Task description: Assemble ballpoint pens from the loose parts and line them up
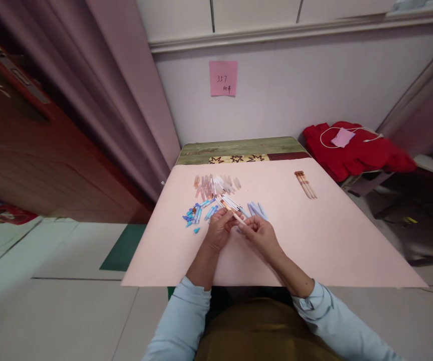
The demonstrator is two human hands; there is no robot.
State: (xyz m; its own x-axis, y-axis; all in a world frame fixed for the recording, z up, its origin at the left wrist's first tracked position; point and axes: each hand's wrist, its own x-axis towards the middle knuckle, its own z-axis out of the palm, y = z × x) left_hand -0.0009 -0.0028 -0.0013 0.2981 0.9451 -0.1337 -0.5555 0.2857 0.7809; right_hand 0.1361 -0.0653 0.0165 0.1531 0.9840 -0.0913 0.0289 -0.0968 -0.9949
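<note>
Over the near middle of the pink sheet, my left hand [220, 228] and my right hand [262, 234] meet on a slim pale pen [239, 218]. The fingers of both are closed around it, left at its upper end, right at the lower end. Just beyond my hands lie several thin white pen refills [235, 202]. Several pale blue pen barrels [257, 209] rest past my right fingers. To the left of my left hand are small blue pieces [190, 216] and light blue tubes [198, 214]. Further back, brownish and clear tubular pieces [209, 188] lie side by side.
Several pale pens with brown tops [305, 184] lie together at the right of the pink sheet [314, 240]. A green patterned tabletop [239, 147] shows behind it. Red cloth with a white cable [355, 150] sits to the right; a pink note [223, 78] is on the wall.
</note>
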